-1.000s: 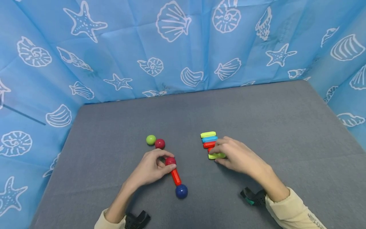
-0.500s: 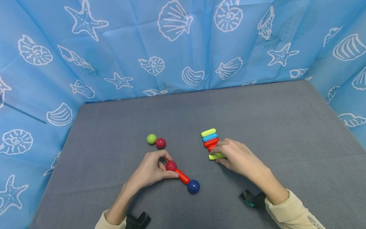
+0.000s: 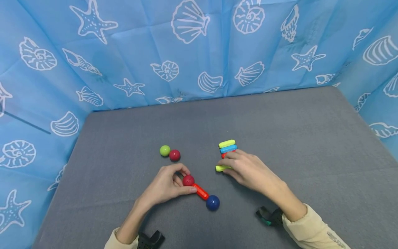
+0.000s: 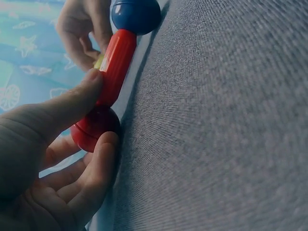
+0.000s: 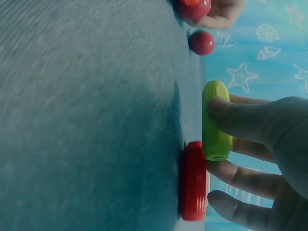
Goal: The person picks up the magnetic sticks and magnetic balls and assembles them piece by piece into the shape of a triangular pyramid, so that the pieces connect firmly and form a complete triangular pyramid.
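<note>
My left hand (image 3: 164, 184) grips a red ball (image 3: 188, 180) between thumb and fingers. A short red rod (image 3: 201, 192) joins that ball to a dark blue ball (image 3: 212, 203), and the thumb tip lies along the rod in the left wrist view. With thumb and fingers my right hand (image 3: 245, 169) pinches a yellow-green rod (image 5: 216, 130), lifted off the cloth in the right wrist view. Below it lies another red rod (image 5: 193, 183), partly hidden by the hand in the head view.
Past the right hand, a second yellow-green rod (image 3: 227, 144) and a blue rod (image 3: 228, 149) lie side by side. Beyond the left hand sit a green ball (image 3: 164, 150) and another red ball (image 3: 174, 155). A blue seashell curtain (image 3: 133, 52) borders the grey table (image 3: 295, 131).
The left hand's red rod and blue ball have swung to the right around the held red ball. My right hand has taken the near yellow-green rod from the row and moved it left.
</note>
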Available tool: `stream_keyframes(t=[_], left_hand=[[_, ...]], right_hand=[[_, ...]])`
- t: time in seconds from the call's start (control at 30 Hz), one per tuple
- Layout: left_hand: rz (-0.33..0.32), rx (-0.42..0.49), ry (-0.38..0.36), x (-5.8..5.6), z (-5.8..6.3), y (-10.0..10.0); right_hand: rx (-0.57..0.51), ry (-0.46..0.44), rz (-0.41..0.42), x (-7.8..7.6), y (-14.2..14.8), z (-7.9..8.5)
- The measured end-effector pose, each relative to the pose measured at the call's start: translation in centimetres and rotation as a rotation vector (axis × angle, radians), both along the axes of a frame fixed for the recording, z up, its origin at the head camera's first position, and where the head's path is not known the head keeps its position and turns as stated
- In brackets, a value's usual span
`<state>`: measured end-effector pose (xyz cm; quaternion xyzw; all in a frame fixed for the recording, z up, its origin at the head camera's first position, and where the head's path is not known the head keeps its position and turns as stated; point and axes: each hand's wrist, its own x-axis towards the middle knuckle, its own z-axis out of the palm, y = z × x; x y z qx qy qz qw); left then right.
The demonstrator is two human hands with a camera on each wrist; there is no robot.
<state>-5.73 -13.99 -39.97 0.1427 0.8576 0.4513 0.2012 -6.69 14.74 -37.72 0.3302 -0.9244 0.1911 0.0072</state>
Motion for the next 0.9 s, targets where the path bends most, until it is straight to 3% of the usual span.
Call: stream_keyframes(t=[0.53, 0.9], left_hand=[[0.013, 0.007, 0.013, 0.0, -0.2, 0.4], [-0.007, 0.017, 0.033, 0.1, -0.2, 0.5]], right_hand=[[-0.045, -0.041, 0.107, -0.3, -3.6, 0.1], [0.012, -0.037, 0.15, -0.1, -5.2, -0.2]])
